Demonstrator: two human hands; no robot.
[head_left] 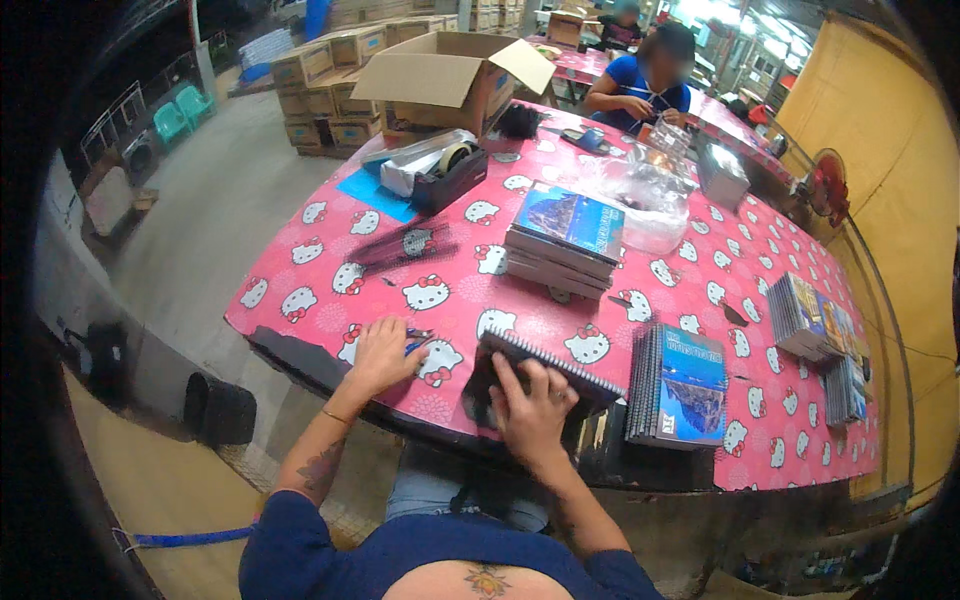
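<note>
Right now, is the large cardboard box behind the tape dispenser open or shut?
Open: the cardboard box has flaps spread outward, and its inner wall shows.

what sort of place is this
Probably a small bookbinding or packing workshop: stacks of spiral-bound books sit on a pink-covered worktable, with a large open carton and piled cardboard boxes beyond.

Smooth, shiny, plastic-looking sheeting [460,310] lies at the centre. Towards two o'clock, crumpled clear plastic film [655,220] glints beside paper books [570,225] with glossy covers. Near five, a coil-bound book [560,368] shows metallic-looking wire. At twelve, a matt cardboard box [430,85]; at six, a matt cloth shirt [440,545].
</note>
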